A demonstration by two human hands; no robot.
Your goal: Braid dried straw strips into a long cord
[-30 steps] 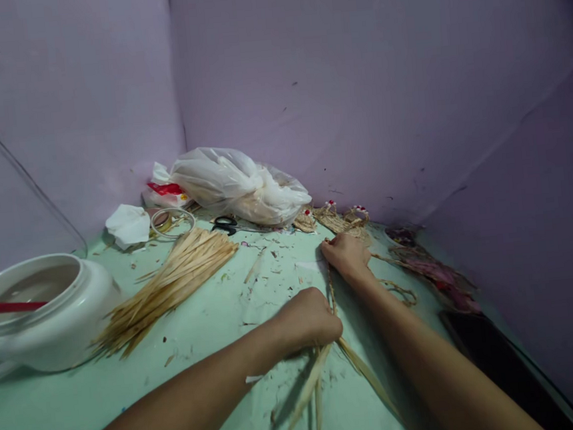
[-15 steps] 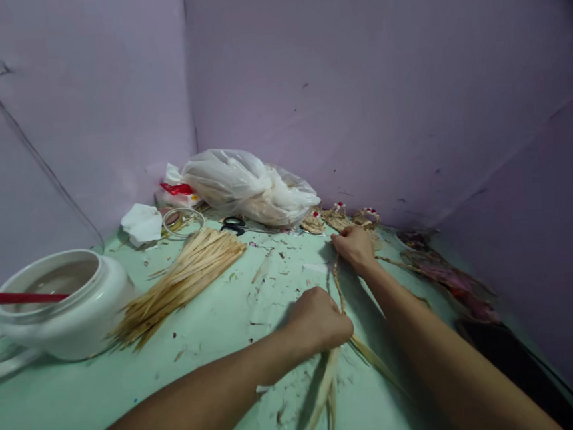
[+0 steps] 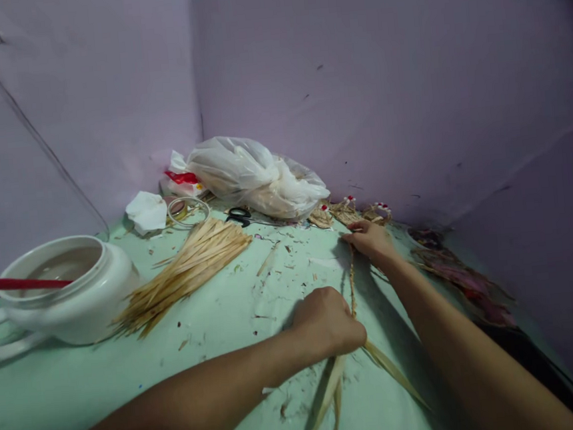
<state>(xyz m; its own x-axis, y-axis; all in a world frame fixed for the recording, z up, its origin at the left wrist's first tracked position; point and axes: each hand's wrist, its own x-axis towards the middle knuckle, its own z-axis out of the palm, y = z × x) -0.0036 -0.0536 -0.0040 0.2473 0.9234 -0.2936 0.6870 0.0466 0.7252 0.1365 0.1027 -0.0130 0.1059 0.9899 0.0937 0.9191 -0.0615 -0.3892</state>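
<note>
A thin braided straw cord (image 3: 352, 283) runs taut between my two hands over the pale green table (image 3: 216, 328). My left hand (image 3: 328, 322) is closed around the near end of the braid, where loose straw strips (image 3: 332, 395) fan out toward me. My right hand (image 3: 370, 239) is closed on the far end, close to the wall. Just beyond it lie small woven straw pieces (image 3: 346, 211) with red and white bits.
A bundle of straw strips (image 3: 191, 267) lies left of centre. A white pot (image 3: 70, 297) with liquid and a red stick stands at the left. Black scissors (image 3: 239, 216), a plastic bag (image 3: 256, 177), a tissue (image 3: 146, 212) and a wire ring sit at the back. Dark scraps lie at right.
The view has shifted a little, so everything sits further right. Both hands keep their hold on the braid, and the stretch between them looks slightly longer.
</note>
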